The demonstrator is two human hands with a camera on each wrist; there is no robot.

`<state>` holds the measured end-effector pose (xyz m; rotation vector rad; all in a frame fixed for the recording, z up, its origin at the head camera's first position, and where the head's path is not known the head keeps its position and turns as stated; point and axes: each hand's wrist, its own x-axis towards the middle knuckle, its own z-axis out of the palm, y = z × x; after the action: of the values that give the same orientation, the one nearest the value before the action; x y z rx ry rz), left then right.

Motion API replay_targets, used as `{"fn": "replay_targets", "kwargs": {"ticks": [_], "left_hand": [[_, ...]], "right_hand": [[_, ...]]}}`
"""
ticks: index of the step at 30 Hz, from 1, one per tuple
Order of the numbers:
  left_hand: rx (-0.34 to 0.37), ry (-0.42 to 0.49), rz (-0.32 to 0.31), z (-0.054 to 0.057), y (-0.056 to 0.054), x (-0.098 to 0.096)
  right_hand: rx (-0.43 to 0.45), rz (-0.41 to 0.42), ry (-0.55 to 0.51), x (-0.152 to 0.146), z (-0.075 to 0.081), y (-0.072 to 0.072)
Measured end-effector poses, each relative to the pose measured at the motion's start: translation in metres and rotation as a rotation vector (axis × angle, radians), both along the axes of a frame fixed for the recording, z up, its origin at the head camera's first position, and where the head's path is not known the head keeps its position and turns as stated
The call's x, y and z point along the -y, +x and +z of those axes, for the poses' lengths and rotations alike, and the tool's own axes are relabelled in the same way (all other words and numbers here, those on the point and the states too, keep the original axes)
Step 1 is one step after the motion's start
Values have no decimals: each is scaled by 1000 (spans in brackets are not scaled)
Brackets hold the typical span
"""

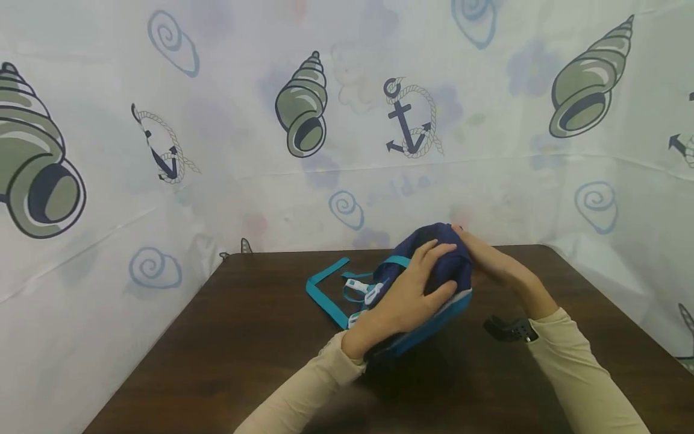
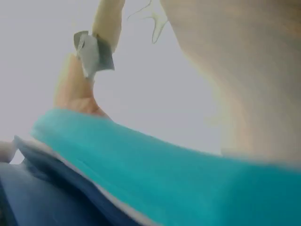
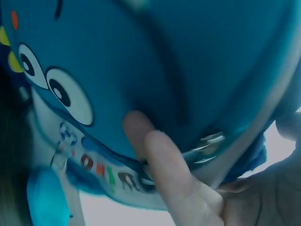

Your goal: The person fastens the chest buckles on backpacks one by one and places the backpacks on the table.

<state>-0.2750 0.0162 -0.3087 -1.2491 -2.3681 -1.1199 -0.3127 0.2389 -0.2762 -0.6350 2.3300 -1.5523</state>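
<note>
Shell-print cloth (image 1: 358,120) behind brown table (image 1: 233,343); hands (image 1: 414,289) on backpack (image 1: 461,265)

In the head view, the left hand (image 1: 409,298) covers the middle of a dark blue and turquoise fabric backpack (image 1: 454,265), which hides part of the right hand (image 1: 490,256); a white plastic buckle (image 1: 355,318) is half concealed by the left wrist. The lower edge cuts off both cream sleeves (image 1: 300,395) and the dark brown tabletop (image 1: 228,361). In the left wrist view, the turquoise fabric is blurred and cropped. In the right wrist view, the fingers (image 3: 167,165) obscure coloured printed lettering (image 3: 99,169); a metallic fitting (image 3: 207,148) is too blurred to identify.
</note>
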Motion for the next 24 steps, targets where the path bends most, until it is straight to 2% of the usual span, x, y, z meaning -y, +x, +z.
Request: {"fn": "replay_targets", "kwargs": {"ticks": [3,6,15,18,21,24], "left_hand": [[57,-81,-14,-8,1,-3],[79,-131,-19,-12,0,-5],[50,-203,-85,-15,-3,-10],[71,-218,-101,-15,-2,-10],[118,-242,-152,-10,-1,-5],[190,-221,-261,6,-1,8]], "right_hand": [[50,2,24,0,-5,-2],[88,15,43,0,-7,-4],[89,28,75,-7,-7,-11],[102,28,54,-9,-9,-12],[116,9,47,-11,-13,-15],[148,6,23,-14,-16,-18]]}}
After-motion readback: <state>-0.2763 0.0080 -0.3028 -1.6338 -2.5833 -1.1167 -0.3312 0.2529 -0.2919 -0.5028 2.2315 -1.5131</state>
